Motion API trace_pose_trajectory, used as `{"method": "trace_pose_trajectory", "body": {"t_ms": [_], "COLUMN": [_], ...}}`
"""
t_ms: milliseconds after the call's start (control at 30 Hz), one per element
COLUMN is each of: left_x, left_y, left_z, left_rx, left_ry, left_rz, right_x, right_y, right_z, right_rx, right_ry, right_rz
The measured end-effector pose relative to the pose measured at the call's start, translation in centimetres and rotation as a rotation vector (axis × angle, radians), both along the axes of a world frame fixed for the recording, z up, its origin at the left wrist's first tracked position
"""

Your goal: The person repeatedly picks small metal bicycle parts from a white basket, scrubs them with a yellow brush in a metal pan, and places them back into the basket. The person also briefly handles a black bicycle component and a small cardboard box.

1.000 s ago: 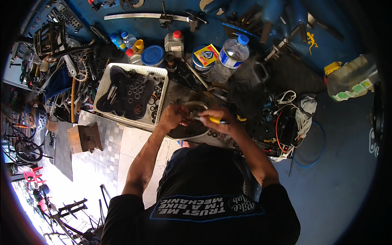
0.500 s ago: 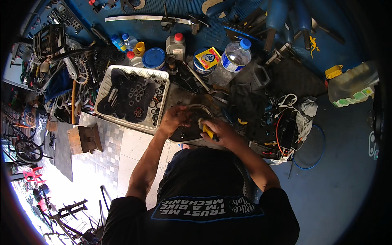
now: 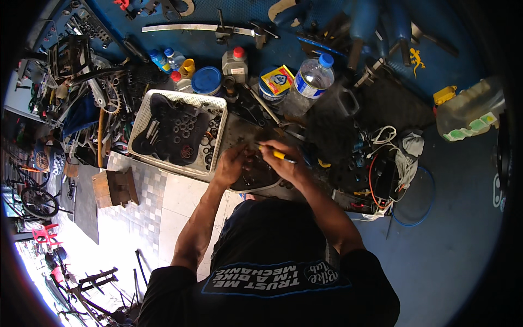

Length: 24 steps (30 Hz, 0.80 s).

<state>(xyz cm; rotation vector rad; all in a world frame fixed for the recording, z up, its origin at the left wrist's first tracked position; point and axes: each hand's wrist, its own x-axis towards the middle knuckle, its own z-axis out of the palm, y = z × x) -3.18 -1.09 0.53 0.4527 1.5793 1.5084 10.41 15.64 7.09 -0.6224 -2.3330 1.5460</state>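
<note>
Behind my bare fingers (image 3: 235, 155), my black short-sleeved shirt (image 3: 269, 240) carries white lettering (image 3: 256, 277) (framed by a blue outline (image 3: 256, 296)).

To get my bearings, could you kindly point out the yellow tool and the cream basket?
Yellow tool (image 3: 279, 155): head view, on its exposed yellow part.
Cream basket (image 3: 201, 100): head view, on its far wall.

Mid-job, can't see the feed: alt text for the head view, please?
A person's right hand grips a slim yellow-and-black-handled tool beside the curled left hand, over a shallow dark pan; what the left holds is too dark to tell. To their left sits a cream perforated plastic basket of small grey rings; beyond stands a clear blue-capped plastic bottle.
</note>
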Motion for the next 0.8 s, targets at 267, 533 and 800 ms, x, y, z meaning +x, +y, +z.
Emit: {"method": "trace_pose_trajectory", "body": {"t_ms": [267,533,800], "left_x": [1.3,1.4,1.1], "left_y": [0.9,1.0,0.7], "left_z": [0.7,0.5,0.9], "left_rx": [0.016,0.084,-0.010], "left_ry": [0.085,-0.022,0.021], "left_rz": [0.087,0.207,0.147], "right_x": [0.8,2.8,3.7], "right_y": [-0.8,-0.9,-0.2], "right_z": [-1.6,-1.5,-1.3], "right_rx": [-0.177,-0.044,0.201], "right_ry": [0.163,-0.007,0.078], "right_rz": [-0.109,0.000,0.068]}}
